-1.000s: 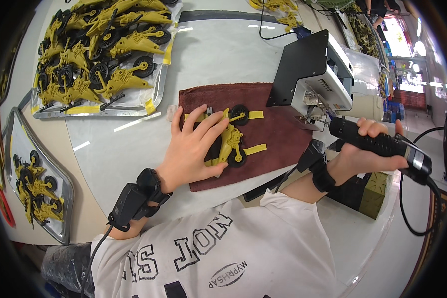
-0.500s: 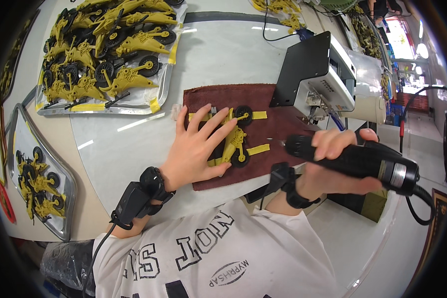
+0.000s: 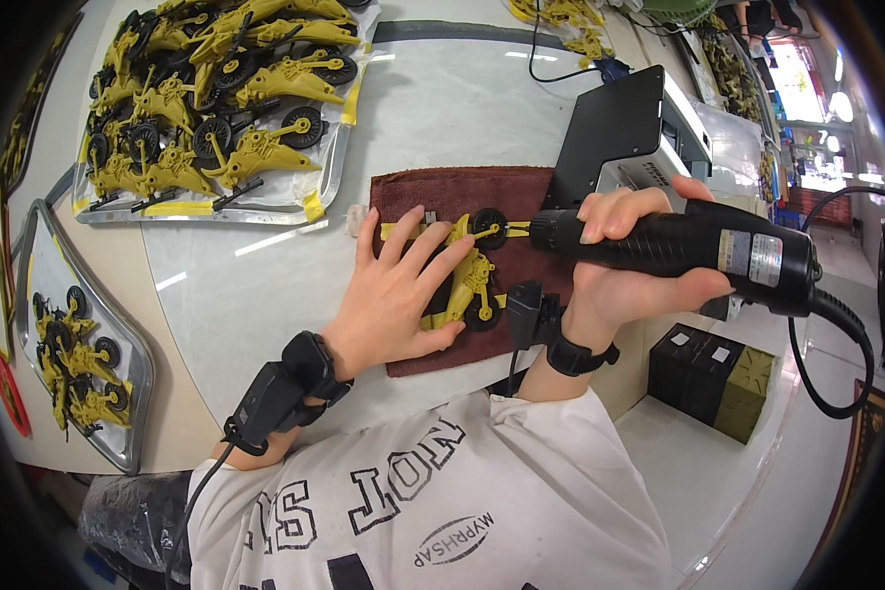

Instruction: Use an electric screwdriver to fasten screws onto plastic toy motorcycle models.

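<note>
Biggest thing here is the pale counter [image 3: 256, 295], with a metal tray [image 3: 206, 217] parked at its far left corner, edged in yellow tape and piled high with yellow bike bodies [image 3: 265, 84] with black wheels. Next down is a maroon cloth [image 3: 528, 187] laid out close to the counter's near edge. A smaller tray [image 3: 143, 393] sits along the left edge with a handful more yellow-and-black bikes [image 3: 74, 369] in it, and a black-and-white machine [image 3: 615, 138] stands toward the right edge, just behind the cloth. Then there's a chunky black powered screwdriver [image 3: 664, 241], cable trailing off its back end, lying sideways in the right hand [image 3: 619, 246], which is wrapped firmly around it. The hands are apart: the left hand [image 3: 388, 285] is spread out over the yellow toy motorbike [image 3: 475, 277] on the cloth, fingers fanned and covering its left side, thumb down by the lower end. The bike's two black wheels [image 3: 488, 228] poke out on the right. The driver's tip points at the upper wheel, near a strip of yellow tape [image 3: 518, 228]; can't tell if it's touching.
</note>
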`<control>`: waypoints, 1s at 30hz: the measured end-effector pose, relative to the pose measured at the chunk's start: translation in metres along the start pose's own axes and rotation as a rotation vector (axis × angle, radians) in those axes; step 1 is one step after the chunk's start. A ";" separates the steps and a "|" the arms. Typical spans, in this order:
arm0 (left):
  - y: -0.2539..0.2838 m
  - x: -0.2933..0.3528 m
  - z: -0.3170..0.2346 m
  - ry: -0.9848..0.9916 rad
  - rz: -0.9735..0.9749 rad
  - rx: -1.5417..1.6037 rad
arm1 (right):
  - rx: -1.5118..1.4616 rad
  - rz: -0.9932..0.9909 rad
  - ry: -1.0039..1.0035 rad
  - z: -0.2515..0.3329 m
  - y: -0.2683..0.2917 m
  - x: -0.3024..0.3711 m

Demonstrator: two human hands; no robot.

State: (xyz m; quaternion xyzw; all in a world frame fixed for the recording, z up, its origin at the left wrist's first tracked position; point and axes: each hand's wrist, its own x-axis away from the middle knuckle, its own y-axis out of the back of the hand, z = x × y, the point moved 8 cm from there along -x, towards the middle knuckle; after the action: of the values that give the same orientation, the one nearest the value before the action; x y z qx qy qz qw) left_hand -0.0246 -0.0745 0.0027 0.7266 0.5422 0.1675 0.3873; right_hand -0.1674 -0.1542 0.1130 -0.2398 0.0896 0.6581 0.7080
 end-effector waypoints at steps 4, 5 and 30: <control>0.000 -0.002 0.000 0.006 -0.008 -0.014 | 0.034 0.005 -0.052 -0.011 0.001 0.000; 0.000 -0.003 0.001 0.009 -0.006 -0.016 | 0.034 0.003 -0.053 -0.012 0.001 0.000; -0.004 -0.006 0.001 0.023 0.035 -0.025 | 0.047 0.128 -0.097 -0.033 -0.009 0.011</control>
State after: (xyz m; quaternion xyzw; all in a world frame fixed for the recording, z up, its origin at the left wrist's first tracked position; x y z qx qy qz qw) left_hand -0.0282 -0.0799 0.0000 0.7289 0.5319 0.1895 0.3872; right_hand -0.1508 -0.1595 0.0816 -0.1848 0.0859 0.7107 0.6733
